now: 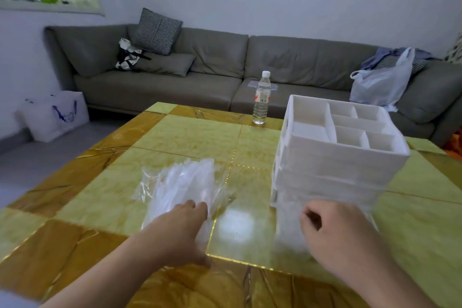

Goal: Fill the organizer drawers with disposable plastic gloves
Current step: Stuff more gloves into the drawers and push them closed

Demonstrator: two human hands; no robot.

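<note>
- Head view: the left hand (175, 232) lies palm down on the near end of the pile of plastic gloves (180, 187), fingers fairly straight and resting on the film; no pinch is visible.
- The pile extends away from the left fingertips, long axis running from the person toward the far side of the table (190, 132).
- The right hand (335, 230) is at the lowest drawer (290, 230) of the white organizer (337, 157), fingers curled. Motion blur prevents confirming whether they hold the drawer front.
- The drawer appears pulled out toward the person, with whitish film inside; its contents cannot be resolved.
- The organizer stands to the right of the gloves, apart from them across a bare strip of tabletop.
- Judgement: the left hand is nearer the gloves and must carry them rightward, over the drawer's left edge.
- The water bottle (261, 100) stands well beyond both hands, outside that path.
</note>
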